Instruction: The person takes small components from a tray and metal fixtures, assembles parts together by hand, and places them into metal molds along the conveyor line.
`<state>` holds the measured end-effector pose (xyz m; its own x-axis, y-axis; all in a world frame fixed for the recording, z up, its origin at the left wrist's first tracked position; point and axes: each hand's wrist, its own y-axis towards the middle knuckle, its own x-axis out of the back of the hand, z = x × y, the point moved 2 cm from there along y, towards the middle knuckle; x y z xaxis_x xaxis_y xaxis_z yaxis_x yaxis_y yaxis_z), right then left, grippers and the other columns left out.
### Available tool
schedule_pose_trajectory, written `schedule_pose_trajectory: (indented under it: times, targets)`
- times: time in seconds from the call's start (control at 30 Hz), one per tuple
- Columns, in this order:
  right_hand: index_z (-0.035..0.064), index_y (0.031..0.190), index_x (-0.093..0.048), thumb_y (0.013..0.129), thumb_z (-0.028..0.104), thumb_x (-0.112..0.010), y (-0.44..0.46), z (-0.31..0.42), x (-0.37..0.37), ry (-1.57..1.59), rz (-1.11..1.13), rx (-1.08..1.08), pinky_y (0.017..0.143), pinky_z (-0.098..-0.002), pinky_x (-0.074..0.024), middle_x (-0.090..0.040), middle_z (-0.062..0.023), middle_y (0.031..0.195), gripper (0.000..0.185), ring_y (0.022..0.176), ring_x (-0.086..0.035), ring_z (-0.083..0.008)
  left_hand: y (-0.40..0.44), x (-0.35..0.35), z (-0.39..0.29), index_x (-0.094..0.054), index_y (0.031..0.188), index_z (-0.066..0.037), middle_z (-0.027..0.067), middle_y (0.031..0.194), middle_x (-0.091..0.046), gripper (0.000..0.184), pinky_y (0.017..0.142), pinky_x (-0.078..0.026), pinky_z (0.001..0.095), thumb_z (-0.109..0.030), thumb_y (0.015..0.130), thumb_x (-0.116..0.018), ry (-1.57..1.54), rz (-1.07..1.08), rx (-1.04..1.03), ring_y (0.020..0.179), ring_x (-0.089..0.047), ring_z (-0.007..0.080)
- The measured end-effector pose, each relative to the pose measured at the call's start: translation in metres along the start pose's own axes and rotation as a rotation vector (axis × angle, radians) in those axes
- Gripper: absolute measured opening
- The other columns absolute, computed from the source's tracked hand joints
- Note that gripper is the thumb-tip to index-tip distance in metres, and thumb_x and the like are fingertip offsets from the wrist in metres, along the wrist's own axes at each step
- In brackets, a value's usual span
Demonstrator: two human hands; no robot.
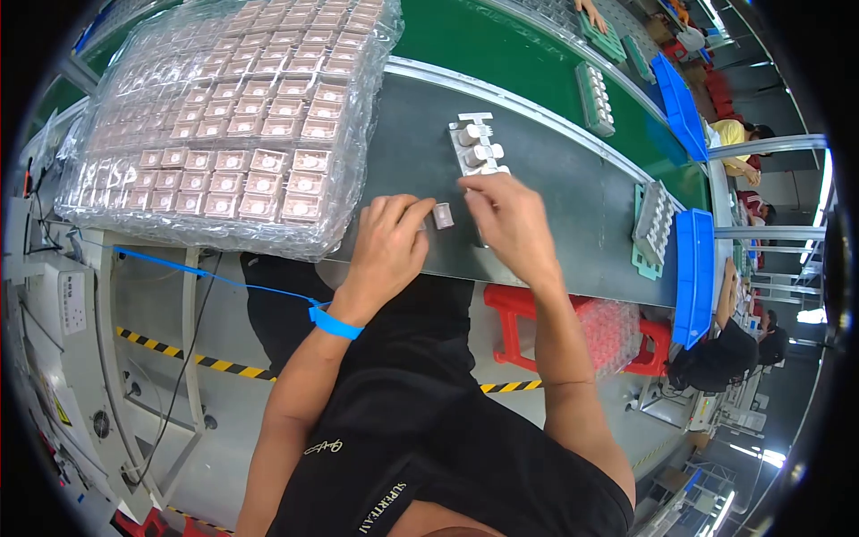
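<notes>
My left hand is over the dark bench near its front edge, fingers curled, with a small pinkish part just under its fingertips. Right beside those fingertips lies a small pinkish-grey square part. My right hand reaches to the near end of a white holder that carries several white cylindrical pieces. Its thumb and fingers are bent together at that end, and whatever they pinch is hidden. A blue strap with a cord is round my left wrist.
Plastic-wrapped trays of pinkish square parts fill the left side. Beyond the bench runs a green belt with a filled holder. At right are another holder and blue bins. A red stool is below; people sit further off.
</notes>
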<state>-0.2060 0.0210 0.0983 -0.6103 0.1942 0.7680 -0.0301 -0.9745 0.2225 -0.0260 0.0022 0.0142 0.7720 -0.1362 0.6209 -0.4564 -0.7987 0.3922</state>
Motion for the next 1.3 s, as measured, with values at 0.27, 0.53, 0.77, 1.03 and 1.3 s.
schedule_pose_trajectory:
  times: [0.27,0.53,0.77,1.03,1.3]
  targets:
    - [-0.0046,0.105,-0.070,0.090,0.021,-0.074,-0.035,-0.077,0.042,0.143,0.042,-0.406,0.070,-0.0305,-0.0530,-0.071,-0.0093,0.087,0.030,0.073,-0.064,-0.0125,0.015,-0.008,0.001,-0.065,0.123,0.000,0.0144,0.121,-0.064,0.045,0.098,-0.048,0.0433,-0.002,0.079,-0.073,-0.175,0.076,-0.083,0.112,-0.057,0.0339]
    - [-0.0038,0.110,-0.069,0.094,0.017,-0.071,-0.037,-0.092,0.035,0.394,0.230,-0.485,0.067,-0.0224,-0.0472,-0.068,-0.0004,0.089,0.026,0.077,-0.058,-0.0053,0.018,-0.011,0.000,-0.067,0.118,-0.001,0.0112,0.114,-0.066,0.039,0.094,-0.050,0.0417,0.001,0.079,-0.072,-0.175,0.097,-0.109,0.107,-0.058,0.0312]
    - [-0.0034,0.113,-0.070,0.093,0.011,-0.065,-0.025,-0.051,0.062,0.044,-0.174,-0.387,0.070,-0.0300,-0.0547,-0.072,-0.0118,0.091,0.025,0.076,-0.068,-0.0149,0.008,0.000,-0.002,-0.067,0.117,-0.001,0.0120,0.116,-0.067,0.037,0.097,-0.049,0.0417,0.003,0.081,-0.066,-0.122,0.087,-0.109,0.110,-0.058,0.0323]
    - [0.0000,0.113,-0.068,0.093,0.007,-0.064,-0.022,0.006,-0.018,-0.070,0.159,0.062,0.078,-0.0481,-0.0533,-0.068,-0.0223,0.097,0.021,0.089,-0.066,-0.0425,-0.004,0.019,-0.007,-0.064,0.122,0.001,0.0144,0.123,-0.064,0.043,0.099,-0.048,0.0429,0.007,0.079,-0.062,-0.072,0.120,-0.057,0.113,-0.056,0.0342]
    - [0.0011,0.113,-0.069,0.092,0.006,-0.064,-0.015,0.004,-0.040,-0.079,0.163,0.017,0.079,-0.0460,-0.0524,-0.066,-0.0201,0.101,0.022,0.090,-0.065,-0.0407,-0.009,0.021,-0.002,-0.063,0.119,0.001,0.0138,0.119,-0.065,0.042,0.097,-0.049,0.0424,0.003,0.078,-0.070,-0.129,0.084,-0.040,0.111,-0.057,0.0336]
